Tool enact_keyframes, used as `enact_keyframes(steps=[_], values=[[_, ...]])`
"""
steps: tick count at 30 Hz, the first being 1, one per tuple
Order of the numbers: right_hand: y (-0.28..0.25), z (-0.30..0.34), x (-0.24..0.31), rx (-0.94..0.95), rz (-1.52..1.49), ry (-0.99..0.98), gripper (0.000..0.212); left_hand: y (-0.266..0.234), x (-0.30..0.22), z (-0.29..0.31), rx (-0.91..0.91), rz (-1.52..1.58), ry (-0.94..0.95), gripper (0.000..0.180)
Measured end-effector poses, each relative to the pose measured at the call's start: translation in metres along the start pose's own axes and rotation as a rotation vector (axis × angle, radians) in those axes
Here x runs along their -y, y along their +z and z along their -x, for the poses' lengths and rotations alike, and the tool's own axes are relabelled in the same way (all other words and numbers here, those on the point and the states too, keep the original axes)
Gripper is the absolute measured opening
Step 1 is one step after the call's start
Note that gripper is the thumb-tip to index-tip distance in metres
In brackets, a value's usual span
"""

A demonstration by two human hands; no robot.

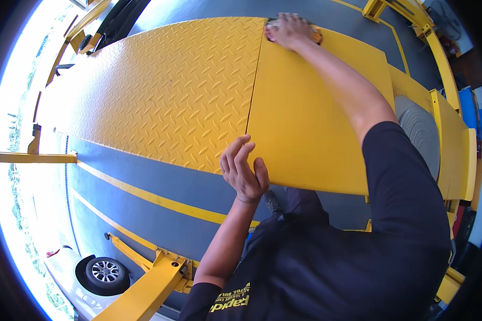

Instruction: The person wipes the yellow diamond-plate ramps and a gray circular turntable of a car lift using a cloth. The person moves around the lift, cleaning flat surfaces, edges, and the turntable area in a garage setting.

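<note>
My right hand (292, 31) reaches to the far edge of a yellow metal platform and presses down on a bunched multicoloured cloth (317, 36). The cloth lies on the smooth yellow panel (310, 117), close to the seam with the raised-pattern tread plate (171, 91). At the platform's near edge, my left hand (245, 168) hovers by the seam with its fingers apart and slightly curled, holding nothing. Whether it touches the edge I cannot tell.
A round grey ribbed plate (419, 134) is set in the platform on the right. Yellow lift posts and arms (150, 278) stand near left. A silver vehicle (85, 289) with a dark tyre is parked beyond them. Yellow lines (160, 197) mark the grey floor.
</note>
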State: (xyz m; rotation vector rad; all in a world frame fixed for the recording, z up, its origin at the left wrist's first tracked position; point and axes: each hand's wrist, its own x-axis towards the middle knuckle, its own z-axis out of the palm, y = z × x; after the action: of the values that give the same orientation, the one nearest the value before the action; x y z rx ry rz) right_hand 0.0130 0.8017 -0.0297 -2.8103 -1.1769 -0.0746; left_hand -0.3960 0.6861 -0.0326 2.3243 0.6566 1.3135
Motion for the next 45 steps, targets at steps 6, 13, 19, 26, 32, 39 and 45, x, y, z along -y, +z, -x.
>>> enact_keyframes(steps=[6,13,19,26,32,39,45], values=[[-0.009,0.116,0.112,0.050,-0.099,-0.281,0.081,0.003,0.004,-0.002,-0.033,0.033,-0.060,0.031],[-0.038,0.377,0.071,-0.048,-0.239,-0.482,0.069,-0.003,0.005,0.001,-0.075,0.283,-0.223,0.037],[-0.044,0.369,-0.127,-0.097,0.028,0.013,0.068,0.000,-0.001,0.007,-0.078,0.251,-0.217,0.035],[-0.048,0.349,-0.112,-0.056,0.069,-0.021,0.072,0.009,0.001,0.007,-0.057,0.143,-0.084,0.038],[-0.005,0.310,0.117,-0.095,-0.134,-0.625,0.072,0.011,0.006,0.004,-0.054,0.297,-0.158,0.045],[-0.052,0.383,-0.006,0.001,-0.250,-0.500,0.071,0.000,0.011,0.003,-0.074,0.275,-0.134,0.044],[-0.061,0.369,-0.225,-0.085,0.037,-0.162,0.065,0.003,0.002,0.008,-0.065,0.098,-0.036,0.038]])
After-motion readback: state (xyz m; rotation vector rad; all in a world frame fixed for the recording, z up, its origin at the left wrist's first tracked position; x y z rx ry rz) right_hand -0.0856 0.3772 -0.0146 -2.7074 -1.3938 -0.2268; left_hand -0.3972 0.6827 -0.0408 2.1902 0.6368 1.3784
